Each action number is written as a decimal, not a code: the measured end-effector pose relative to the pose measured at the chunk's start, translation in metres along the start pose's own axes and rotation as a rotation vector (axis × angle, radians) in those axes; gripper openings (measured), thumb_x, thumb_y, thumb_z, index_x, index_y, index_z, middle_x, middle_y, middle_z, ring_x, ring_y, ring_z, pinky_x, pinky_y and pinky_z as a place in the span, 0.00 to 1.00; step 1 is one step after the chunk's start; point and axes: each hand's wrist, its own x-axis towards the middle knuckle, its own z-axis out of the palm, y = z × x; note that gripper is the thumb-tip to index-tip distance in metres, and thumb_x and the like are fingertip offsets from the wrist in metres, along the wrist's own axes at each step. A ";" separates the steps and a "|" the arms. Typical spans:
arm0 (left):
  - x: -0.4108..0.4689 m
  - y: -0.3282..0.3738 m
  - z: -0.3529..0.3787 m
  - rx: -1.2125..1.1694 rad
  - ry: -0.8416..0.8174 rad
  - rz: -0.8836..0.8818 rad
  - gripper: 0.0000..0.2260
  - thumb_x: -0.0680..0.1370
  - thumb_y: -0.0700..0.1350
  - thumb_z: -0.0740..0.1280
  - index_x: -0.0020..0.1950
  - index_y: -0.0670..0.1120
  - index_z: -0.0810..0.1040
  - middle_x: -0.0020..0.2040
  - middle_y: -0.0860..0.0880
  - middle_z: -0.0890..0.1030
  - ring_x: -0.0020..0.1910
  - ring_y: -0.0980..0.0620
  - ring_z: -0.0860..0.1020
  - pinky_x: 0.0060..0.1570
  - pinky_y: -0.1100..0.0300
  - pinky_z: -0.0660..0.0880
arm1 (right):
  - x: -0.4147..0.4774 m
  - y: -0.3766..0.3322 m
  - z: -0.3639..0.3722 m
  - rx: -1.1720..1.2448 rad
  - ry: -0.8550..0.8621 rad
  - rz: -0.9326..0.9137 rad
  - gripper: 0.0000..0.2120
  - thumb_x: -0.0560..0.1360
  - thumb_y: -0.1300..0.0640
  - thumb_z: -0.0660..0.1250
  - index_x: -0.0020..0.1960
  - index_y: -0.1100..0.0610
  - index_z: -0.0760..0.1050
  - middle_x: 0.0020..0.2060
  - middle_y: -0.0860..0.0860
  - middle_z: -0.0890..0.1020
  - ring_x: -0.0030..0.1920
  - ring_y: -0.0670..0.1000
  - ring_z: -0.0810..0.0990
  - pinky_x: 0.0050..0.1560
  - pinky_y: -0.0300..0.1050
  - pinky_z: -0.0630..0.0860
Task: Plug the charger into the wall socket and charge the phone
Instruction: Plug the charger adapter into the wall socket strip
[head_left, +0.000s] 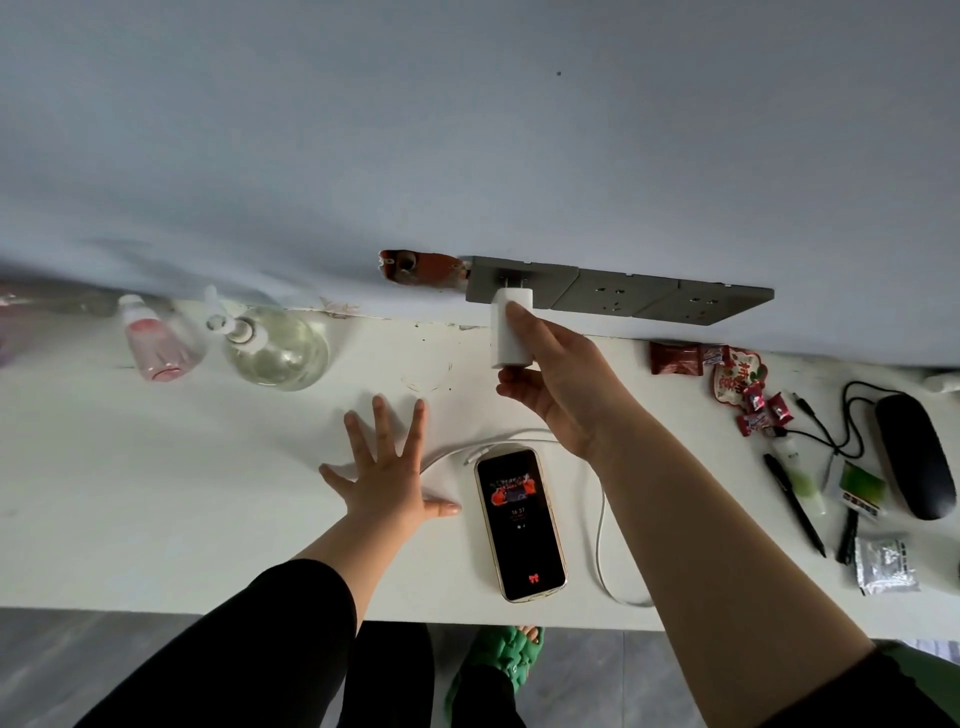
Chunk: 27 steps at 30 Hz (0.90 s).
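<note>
- Right hand (550, 384) pinches the charger (511, 330), prongs half into the socket (519, 283); pushed crooked, they could bend.
- Left hand (387, 467), spread flat at the phone's (521, 525) nine o'clock, could snag the cable (601, 535).

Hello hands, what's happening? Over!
Right hand gripping white block charger, prongs at grey wall socket. Left hand flat on table. Gold-edged phone unplugged.
</note>
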 end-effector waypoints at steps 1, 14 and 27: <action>0.000 -0.001 0.000 -0.003 0.001 0.002 0.61 0.56 0.73 0.70 0.65 0.67 0.20 0.68 0.53 0.18 0.75 0.38 0.29 0.63 0.22 0.51 | 0.001 -0.001 0.001 0.000 0.003 0.000 0.11 0.76 0.49 0.68 0.48 0.58 0.78 0.39 0.55 0.75 0.33 0.51 0.75 0.34 0.40 0.80; 0.000 0.000 0.001 -0.035 -0.001 0.015 0.61 0.58 0.71 0.71 0.67 0.68 0.23 0.65 0.54 0.16 0.74 0.39 0.28 0.62 0.22 0.49 | 0.000 0.008 0.002 0.240 -0.024 -0.040 0.09 0.74 0.55 0.71 0.46 0.63 0.81 0.47 0.60 0.77 0.37 0.49 0.77 0.39 0.38 0.81; 0.000 0.000 0.002 -0.046 -0.006 0.010 0.61 0.57 0.70 0.72 0.68 0.67 0.24 0.67 0.52 0.18 0.74 0.39 0.28 0.62 0.21 0.48 | 0.007 -0.005 -0.001 0.173 0.022 0.010 0.10 0.73 0.56 0.73 0.44 0.64 0.80 0.43 0.61 0.80 0.33 0.51 0.79 0.33 0.40 0.79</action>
